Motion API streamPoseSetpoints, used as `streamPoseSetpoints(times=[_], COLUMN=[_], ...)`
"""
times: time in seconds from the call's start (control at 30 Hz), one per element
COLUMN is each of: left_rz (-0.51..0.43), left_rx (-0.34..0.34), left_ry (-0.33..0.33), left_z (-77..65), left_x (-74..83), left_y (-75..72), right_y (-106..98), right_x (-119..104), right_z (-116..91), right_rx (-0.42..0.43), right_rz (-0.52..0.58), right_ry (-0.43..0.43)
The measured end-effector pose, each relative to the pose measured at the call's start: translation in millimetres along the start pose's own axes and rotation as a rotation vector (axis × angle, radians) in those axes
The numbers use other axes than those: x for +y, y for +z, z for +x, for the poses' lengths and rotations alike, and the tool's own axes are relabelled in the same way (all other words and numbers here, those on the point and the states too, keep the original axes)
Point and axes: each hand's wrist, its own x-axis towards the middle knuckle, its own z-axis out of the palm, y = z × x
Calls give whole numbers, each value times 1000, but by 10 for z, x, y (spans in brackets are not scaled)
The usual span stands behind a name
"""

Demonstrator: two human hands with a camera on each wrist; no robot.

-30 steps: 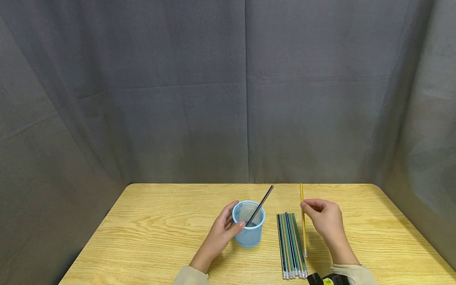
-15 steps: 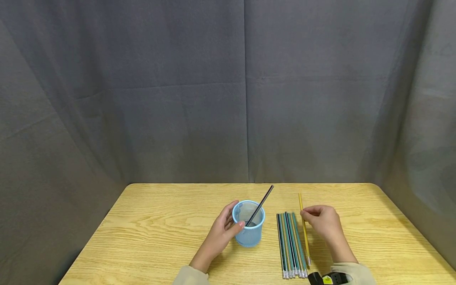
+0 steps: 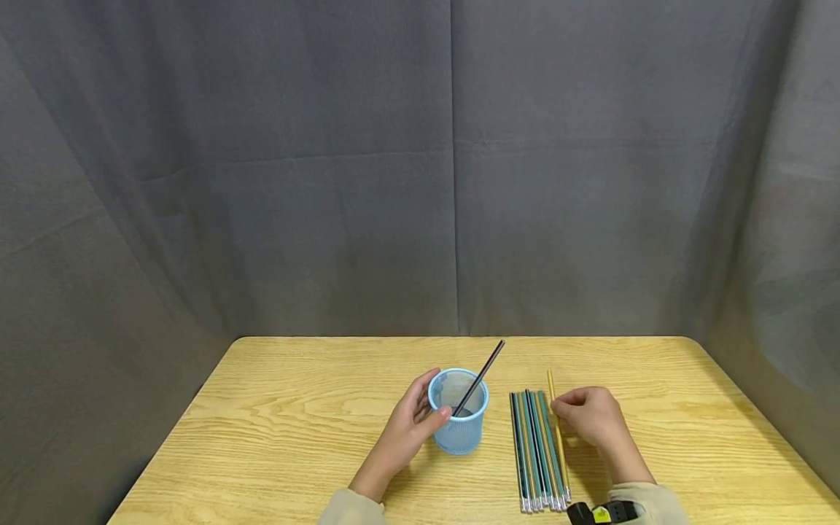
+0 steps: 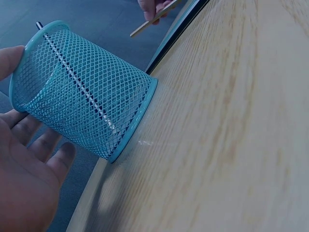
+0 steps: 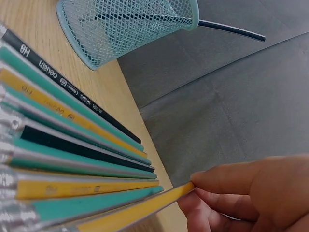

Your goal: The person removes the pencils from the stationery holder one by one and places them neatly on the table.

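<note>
My left hand (image 3: 402, 439) holds a light blue mesh pencil cup (image 3: 459, 437), its thumb over the rim and its fingers along the far left side. One dark pencil (image 3: 486, 366) leans inside the cup, sticking out toward the upper right. Between thumb and fingertips, my right hand (image 3: 596, 417) pinches a yellow pencil (image 5: 137, 210) near its upper half. That pencil tilts slightly, eraser end toward me, right beside the right edge of a row of pencils (image 3: 533, 452). Green, black and yellow pencils lie side by side there, metal eraser ends nearest me.
A wooden table (image 3: 282, 437) carries everything, with the cup standing left of the pencil row. Grey curtains (image 3: 328, 219) hang behind the table and on both sides. A black device (image 3: 604, 512) with a yellow label sits at the right wrist.
My right hand has come down and nearer with the yellow pencil, bringing it against the row's right side. The left hand and the cup have stayed in place.
</note>
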Motion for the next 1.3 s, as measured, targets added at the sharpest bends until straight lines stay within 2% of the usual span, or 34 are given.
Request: streamPoseSetpoints(times=[0.4,0.93,1.3], left_rz=[5,12,11], left_rx=[-2,-7,-5], left_ry=[-1,-4,-4], left_z=[-4,-9,-3], left_x=[3,7,-9], left_y=[-6,-10,-16], right_y=[88,138,129], right_x=[82,158,170], right_z=[16,15,28], right_rx=[-34,-17,-32], right_rz=[93,-52,-22], right_ry=[46,21,16])
